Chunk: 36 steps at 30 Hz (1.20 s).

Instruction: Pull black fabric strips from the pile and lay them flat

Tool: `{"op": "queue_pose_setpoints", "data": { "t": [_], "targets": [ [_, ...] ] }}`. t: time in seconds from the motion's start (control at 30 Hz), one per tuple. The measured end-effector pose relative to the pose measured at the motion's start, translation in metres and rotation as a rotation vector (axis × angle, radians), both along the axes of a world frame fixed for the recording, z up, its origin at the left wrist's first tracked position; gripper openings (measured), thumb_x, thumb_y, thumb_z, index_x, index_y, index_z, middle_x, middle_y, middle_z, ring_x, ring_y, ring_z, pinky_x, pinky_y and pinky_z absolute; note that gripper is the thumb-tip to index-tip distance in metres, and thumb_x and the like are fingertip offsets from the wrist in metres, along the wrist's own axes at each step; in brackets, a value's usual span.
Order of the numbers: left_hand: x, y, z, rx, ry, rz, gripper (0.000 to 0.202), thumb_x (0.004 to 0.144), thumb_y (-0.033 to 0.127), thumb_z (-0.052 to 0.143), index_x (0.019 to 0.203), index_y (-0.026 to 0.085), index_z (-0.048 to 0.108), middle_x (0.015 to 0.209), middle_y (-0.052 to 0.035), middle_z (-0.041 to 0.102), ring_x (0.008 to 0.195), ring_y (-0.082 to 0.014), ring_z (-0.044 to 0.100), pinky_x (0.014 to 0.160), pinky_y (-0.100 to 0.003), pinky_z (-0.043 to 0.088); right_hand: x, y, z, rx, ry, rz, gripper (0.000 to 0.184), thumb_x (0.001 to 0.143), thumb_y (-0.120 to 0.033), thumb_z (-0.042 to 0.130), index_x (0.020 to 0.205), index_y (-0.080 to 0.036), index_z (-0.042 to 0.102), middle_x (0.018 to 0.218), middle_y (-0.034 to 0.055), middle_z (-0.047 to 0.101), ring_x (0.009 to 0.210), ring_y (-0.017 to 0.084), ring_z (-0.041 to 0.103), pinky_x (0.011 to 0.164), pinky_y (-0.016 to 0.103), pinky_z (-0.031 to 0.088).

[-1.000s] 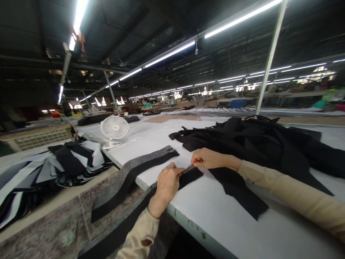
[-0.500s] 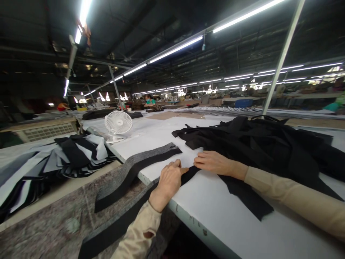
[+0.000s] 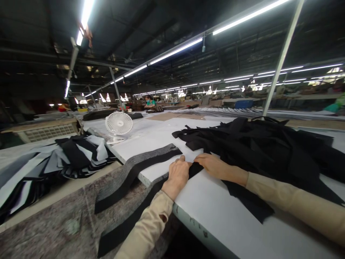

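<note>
A long black-and-grey fabric strip (image 3: 134, 212) runs from the white table down over its front edge. My left hand (image 3: 178, 176) has its fingers curled onto this strip near its upper end. My right hand (image 3: 211, 166) pinches the end of the same strip, its fingertips almost touching my left hand's. Most of the fingertips' contact is hidden. Left of my left hand, a second black-and-grey strip (image 3: 145, 162) lies partly on the table and hangs over the edge. A heap of black fabric pieces (image 3: 258, 147) lies beyond and beside my right hand.
A small white fan (image 3: 119, 123) stands at the table's left edge. The white table (image 3: 212, 208) has its edge beneath my left forearm. Layered black, grey and white pieces (image 3: 78, 154) lie on a lower surface at left. A person (image 3: 150, 102) is far back.
My left hand has moved right and slightly up, closer to my right hand. The strip has shifted right with it, and its hanging end has come along. My right hand has barely moved.
</note>
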<state>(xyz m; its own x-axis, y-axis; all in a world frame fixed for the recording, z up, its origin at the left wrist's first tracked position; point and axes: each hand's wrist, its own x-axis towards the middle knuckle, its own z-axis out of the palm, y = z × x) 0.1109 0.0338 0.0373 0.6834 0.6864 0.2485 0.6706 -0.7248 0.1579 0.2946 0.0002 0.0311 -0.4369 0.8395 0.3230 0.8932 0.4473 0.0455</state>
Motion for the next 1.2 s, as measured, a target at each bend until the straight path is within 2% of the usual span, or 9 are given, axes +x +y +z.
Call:
{"op": "queue_pose_setpoints", "data": {
  "t": [0.1,0.3,0.4,0.5,0.6,0.7,0.87,1.03,1.2],
  "targets": [
    [-0.019,0.005,-0.004,-0.008,-0.036,-0.006,0.029,0.088,0.017,0.045,0.101,0.028,0.069,0.095,-0.0031,0.06,0.087,-0.0172,0.059,0.072,-0.026,0.043,0.005,0.0,-0.008,-0.019,0.007,0.035,0.046,0.074,0.005,0.038,0.107,-0.013,0.064,0.106,0.0093,0.065,0.103,0.02,0.058,0.092,0.034,0.046],
    [-0.063,0.007,-0.015,-0.103,-0.277,-0.058,0.028,0.085,0.014,0.052,0.1,0.027,0.071,0.087,-0.0001,0.062,0.08,-0.0133,0.06,0.074,-0.023,0.043,0.008,-0.001,-0.004,-0.082,0.024,0.009,0.051,0.074,0.005,0.038,0.115,-0.013,0.063,0.116,0.0112,0.061,0.107,0.02,0.055,0.093,0.033,0.045],
    [-0.072,0.005,-0.018,-0.102,-0.321,-0.099,0.03,0.087,0.013,0.048,0.099,0.027,0.072,0.085,-0.0002,0.061,0.078,-0.0127,0.058,0.073,-0.023,0.043,0.001,-0.005,-0.001,-0.098,-0.043,0.005,0.061,0.072,0.006,0.038,0.122,-0.021,0.061,0.113,0.0099,0.059,0.102,0.019,0.055,0.089,0.032,0.046],
    [-0.078,0.005,-0.019,-0.087,-0.313,-0.108,0.031,0.089,0.015,0.045,0.099,0.027,0.072,0.085,-0.0006,0.06,0.079,-0.0126,0.057,0.073,-0.023,0.043,-0.011,-0.008,0.001,-0.066,-0.178,0.009,0.068,0.073,0.006,0.04,0.129,-0.031,0.054,0.107,0.0101,0.057,0.086,0.018,0.056,0.082,0.033,0.046],
    [-0.081,0.004,-0.019,-0.061,-0.274,-0.109,0.032,0.09,0.017,0.043,0.1,0.027,0.071,0.086,-0.0009,0.059,0.079,-0.0125,0.057,0.072,-0.023,0.043,-0.015,-0.009,0.001,-0.016,-0.257,0.035,0.071,0.075,0.005,0.04,0.133,-0.035,0.049,0.108,0.01,0.055,0.079,0.017,0.055,0.08,0.034,0.045],
    [-0.074,0.005,-0.018,-0.018,-0.223,-0.076,0.034,0.09,0.015,0.041,0.1,0.028,0.071,0.086,-0.0009,0.059,0.08,-0.0129,0.057,0.071,-0.024,0.042,-0.006,-0.006,0.003,0.001,-0.276,0.047,0.074,0.073,0.008,0.039,0.13,-0.036,0.052,0.11,0.0081,0.057,0.086,0.018,0.055,0.081,0.033,0.045],
    [-0.045,0.006,-0.013,0.027,-0.135,-0.002,0.033,0.087,0.014,0.043,0.101,0.027,0.071,0.09,-0.002,0.06,0.08,-0.0146,0.059,0.066,-0.024,0.042,0.003,-0.003,0.012,0.203,-0.143,-0.073,0.056,0.073,0.007,0.037,0.114,-0.02,0.064,0.122,0.0111,0.057,0.109,0.024,0.051,0.091,0.04,0.044],
    [-0.028,0.004,-0.008,0.037,-0.099,-0.014,0.033,0.088,0.014,0.043,0.1,0.027,0.07,0.091,-0.0034,0.059,0.083,-0.0159,0.059,0.067,-0.025,0.043,-0.011,-0.002,0.006,-0.052,0.055,0.063,0.055,0.071,0.007,0.036,0.118,-0.011,0.061,0.113,0.013,0.063,0.107,0.022,0.057,0.094,0.038,0.046],
    [-0.054,0.005,-0.013,-0.081,-0.218,-0.012,0.026,0.085,0.017,0.052,0.103,0.024,0.07,0.088,-0.0022,0.061,0.083,-0.0157,0.059,0.075,-0.026,0.044,-0.006,0.0,-0.006,-0.123,0.095,0.051,0.057,0.069,0.008,0.036,0.117,-0.01,0.061,0.119,0.0133,0.059,0.11,0.023,0.054,0.099,0.037,0.042]
  ]
}}
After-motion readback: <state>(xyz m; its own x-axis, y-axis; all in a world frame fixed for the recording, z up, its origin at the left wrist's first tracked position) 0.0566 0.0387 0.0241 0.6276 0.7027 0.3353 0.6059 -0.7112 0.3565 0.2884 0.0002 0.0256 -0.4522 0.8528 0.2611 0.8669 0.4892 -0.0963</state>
